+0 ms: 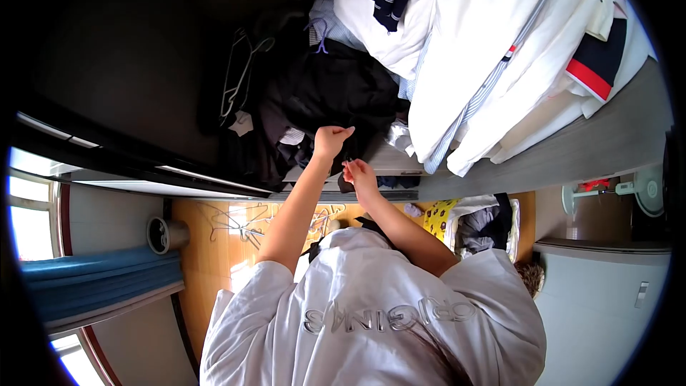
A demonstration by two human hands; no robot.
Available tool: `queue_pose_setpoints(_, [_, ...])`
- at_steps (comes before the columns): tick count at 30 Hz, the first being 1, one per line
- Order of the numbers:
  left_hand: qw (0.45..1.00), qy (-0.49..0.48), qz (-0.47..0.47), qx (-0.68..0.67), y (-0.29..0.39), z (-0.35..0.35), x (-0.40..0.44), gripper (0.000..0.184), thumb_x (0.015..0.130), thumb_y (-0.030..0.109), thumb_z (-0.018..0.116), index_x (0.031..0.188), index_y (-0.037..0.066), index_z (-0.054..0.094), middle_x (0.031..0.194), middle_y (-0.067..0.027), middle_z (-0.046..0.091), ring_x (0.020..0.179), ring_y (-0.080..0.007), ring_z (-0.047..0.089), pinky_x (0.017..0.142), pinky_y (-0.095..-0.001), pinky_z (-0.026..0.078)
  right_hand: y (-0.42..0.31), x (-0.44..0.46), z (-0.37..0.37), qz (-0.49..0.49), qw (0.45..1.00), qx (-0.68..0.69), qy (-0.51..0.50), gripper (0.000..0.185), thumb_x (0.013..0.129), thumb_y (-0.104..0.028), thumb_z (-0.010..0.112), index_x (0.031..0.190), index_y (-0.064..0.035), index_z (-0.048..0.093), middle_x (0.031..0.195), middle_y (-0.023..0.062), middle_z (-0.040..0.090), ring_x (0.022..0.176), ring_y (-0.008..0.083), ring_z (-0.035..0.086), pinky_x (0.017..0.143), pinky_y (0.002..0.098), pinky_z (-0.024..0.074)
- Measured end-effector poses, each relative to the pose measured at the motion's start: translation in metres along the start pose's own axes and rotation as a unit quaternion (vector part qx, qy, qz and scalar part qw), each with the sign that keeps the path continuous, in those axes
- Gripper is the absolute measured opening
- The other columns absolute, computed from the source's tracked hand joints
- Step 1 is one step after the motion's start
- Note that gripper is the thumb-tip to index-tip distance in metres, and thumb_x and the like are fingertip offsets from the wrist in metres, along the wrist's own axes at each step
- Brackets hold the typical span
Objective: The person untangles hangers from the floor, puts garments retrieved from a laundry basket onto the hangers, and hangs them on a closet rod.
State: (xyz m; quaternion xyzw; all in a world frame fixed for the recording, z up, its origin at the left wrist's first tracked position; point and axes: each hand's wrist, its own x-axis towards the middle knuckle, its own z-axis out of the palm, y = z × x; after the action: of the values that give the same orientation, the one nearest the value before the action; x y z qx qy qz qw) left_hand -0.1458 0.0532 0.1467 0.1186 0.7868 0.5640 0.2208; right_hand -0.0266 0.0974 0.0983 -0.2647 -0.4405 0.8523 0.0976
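Note:
A black garment (336, 89) lies bunched in the open wardrobe in front of me, with a purple hanger (321, 41) showing at its top. My left hand (331, 141) is closed at the garment's near edge, thumb pointing right. Lower and slightly right, my right hand (360, 174) is closed in a pinch on dark cloth that seems to belong to the same garment. The exact grip of both hands is partly lost in the dark folds.
White clothes (471, 50) hang at the right. A pale wire hanger (237, 75) is at the left of the wardrobe. Loose hangers (246, 225) lie on the wooden floor behind. A basket of clothes (482, 225) and a metal bin (167, 234) stand there too.

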Motion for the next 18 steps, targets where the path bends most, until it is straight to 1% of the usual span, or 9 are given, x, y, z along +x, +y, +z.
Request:
queue_pose_setpoints(3, [1.000, 0.016, -0.013, -0.008, -0.005, -0.003, 0.001, 0.028, 0.068, 0.024, 0.067, 0.065, -0.003, 0.061, 0.047, -0.0028, 0.048, 0.048, -0.0070, 0.041, 0.047, -0.0257, 0.036, -0.005, -0.003, -0.001, -0.030, 0.996, -0.083, 0.011, 0.015, 0.085, -0.016, 0.048, 0.076, -0.0048, 0.048, 0.071, 0.0015, 0.054, 0.060, 0.0085, 0.049, 0.056, 0.0207, 0.0408])
queue_pose_setpoints(6, [1.000, 0.012, -0.016, -0.014, -0.010, -0.005, 0.001, 0.028, 0.069, 0.025, 0.067, 0.068, -0.003, 0.061, 0.049, -0.0013, 0.049, 0.048, -0.0069, 0.042, 0.048, -0.0258, 0.036, -0.009, -0.006, 0.002, -0.036, 0.994, -0.105, 0.018, 0.014, 0.085, -0.014, 0.047, 0.074, -0.0053, 0.047, 0.075, 0.0024, 0.054, 0.070, 0.0097, 0.054, 0.061, 0.0210, 0.0421])
queue_pose_setpoints(10, [0.988, 0.047, -0.038, -0.139, 0.000, -0.003, -0.004, 0.028, 0.072, 0.025, 0.065, 0.074, -0.003, 0.062, 0.054, 0.0012, 0.052, 0.051, -0.0071, 0.044, 0.049, -0.0248, 0.037, -0.010, -0.005, -0.003, -0.039, 0.999, 0.002, -0.007, 0.011, 0.085, -0.012, 0.046, 0.075, -0.0055, 0.047, 0.084, 0.0030, 0.055, 0.081, 0.0106, 0.054, 0.068, 0.0215, 0.0414])
queue_pose_setpoints(11, [0.983, 0.036, -0.063, -0.169, 0.005, -0.007, -0.008, 0.026, 0.075, 0.024, 0.061, 0.079, -0.002, 0.063, 0.057, 0.0017, 0.053, 0.055, -0.0089, 0.048, 0.055, -0.0239, 0.039, -0.006, -0.003, -0.010, -0.033, 0.999, 0.036, -0.019, 0.011, 0.085, -0.012, 0.046, 0.077, -0.0051, 0.047, 0.088, 0.0029, 0.055, 0.081, 0.0098, 0.053, 0.070, 0.0214, 0.0406])
queue_pose_setpoints(12, [0.973, -0.018, -0.139, -0.183, 0.003, -0.017, -0.006, 0.026, 0.080, 0.023, 0.053, 0.089, 0.001, 0.061, 0.071, 0.0002, 0.056, 0.066, -0.0091, 0.049, 0.063, -0.0209, 0.038, -0.005, -0.004, -0.011, -0.027, 0.997, 0.072, -0.031, 0.010, 0.085, -0.012, 0.045, 0.079, -0.0046, 0.048, 0.092, 0.0027, 0.055, 0.080, 0.0089, 0.052, 0.071, 0.0213, 0.0398])
queue_pose_setpoints(13, [0.953, -0.016, -0.128, -0.273, 0.000, -0.016, -0.003, 0.025, 0.080, 0.020, 0.051, 0.095, 0.002, 0.059, 0.077, -0.0021, 0.056, 0.070, -0.0115, 0.051, 0.065, -0.0218, 0.038, -0.007, -0.009, -0.010, -0.014, 0.998, 0.065, -0.016, 0.008, 0.084, -0.011, 0.046, 0.078, -0.0047, 0.047, 0.086, 0.0005, 0.052, 0.080, 0.0091, 0.051, 0.074, 0.0212, 0.0369])
queue_pose_setpoints(14, [0.925, -0.014, -0.115, -0.361, -0.001, -0.015, -0.002, 0.026, 0.081, 0.017, 0.048, 0.101, 0.003, 0.057, 0.083, -0.0044, 0.056, 0.075, -0.0140, 0.052, 0.067, -0.0226, 0.039, -0.003, -0.008, -0.012, -0.042, 0.998, 0.026, -0.045, 0.008, 0.083, -0.010, 0.047, 0.078, -0.0045, 0.047, 0.083, 0.0002, 0.050, 0.079, 0.0091, 0.051, 0.074, 0.0208, 0.0363])
queue_pose_setpoints(16, [0.898, -0.046, -0.116, -0.421, 0.003, -0.017, -0.007, 0.032, 0.081, 0.018, 0.047, 0.109, 0.004, 0.050, 0.097, -0.0063, 0.052, 0.087, -0.0160, 0.050, 0.074, -0.0266, 0.038, 0.004, -0.008, -0.014, -0.098, 0.988, -0.052, -0.107, 0.007, 0.082, -0.008, 0.048, 0.076, -0.0040, 0.046, 0.078, -0.0004, 0.046, 0.078, 0.0093, 0.051, 0.073, 0.0201, 0.0349])
queue_pose_setpoints(18, [0.874, -0.042, -0.136, -0.464, 0.010, -0.016, -0.014, 0.040, 0.080, 0.021, 0.046, 0.116, 0.004, 0.043, 0.111, -0.0077, 0.046, 0.100, -0.0177, 0.044, 0.082, -0.0314, 0.035, 0.007, -0.009, -0.007, -0.131, 0.984, -0.095, -0.081, 0.006, 0.082, -0.006, 0.048, 0.076, -0.0039, 0.046, 0.077, -0.0007, 0.046, 0.076, 0.0089, 0.047, 0.071, 0.0201, 0.0339])
